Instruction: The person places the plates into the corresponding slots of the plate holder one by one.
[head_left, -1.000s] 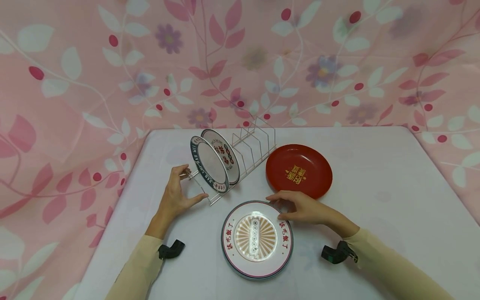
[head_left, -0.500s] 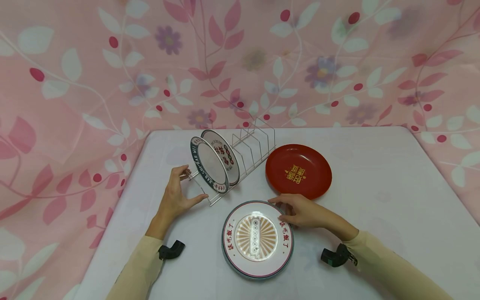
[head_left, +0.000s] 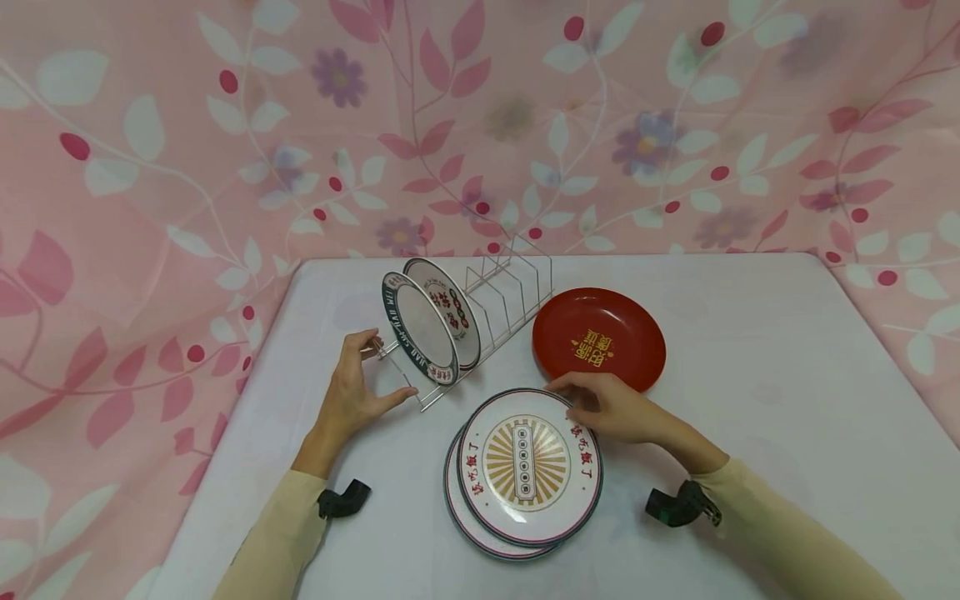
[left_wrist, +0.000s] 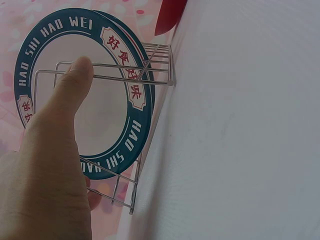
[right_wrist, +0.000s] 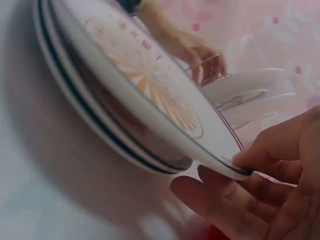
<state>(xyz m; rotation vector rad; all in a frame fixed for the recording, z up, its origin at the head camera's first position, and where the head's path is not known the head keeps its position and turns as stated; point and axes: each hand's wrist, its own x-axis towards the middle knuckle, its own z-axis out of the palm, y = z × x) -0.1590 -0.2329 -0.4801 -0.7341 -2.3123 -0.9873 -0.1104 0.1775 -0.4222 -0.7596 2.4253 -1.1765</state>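
My right hand pinches the rim of the top plate, white with a gold sunburst and red characters, thumb above and fingers beneath. In the right wrist view that plate is lifted at an angle over the lower plates of the stack. My left hand grips the near end of a wire plate rack, its thumb on the wire in the left wrist view. Two plates stand on edge in the rack: a green-rimmed plate in front and a second plate behind it.
A red oval plate with gold characters lies right of the rack, just beyond my right hand. The rack's far slots hold no plates. A white cloth covers the table, and a pink floral curtain hangs behind.
My right hand has raised the top plate and shifted it right and away from me, uncovering the rim of the plate below. The left hand and rack stay in place.
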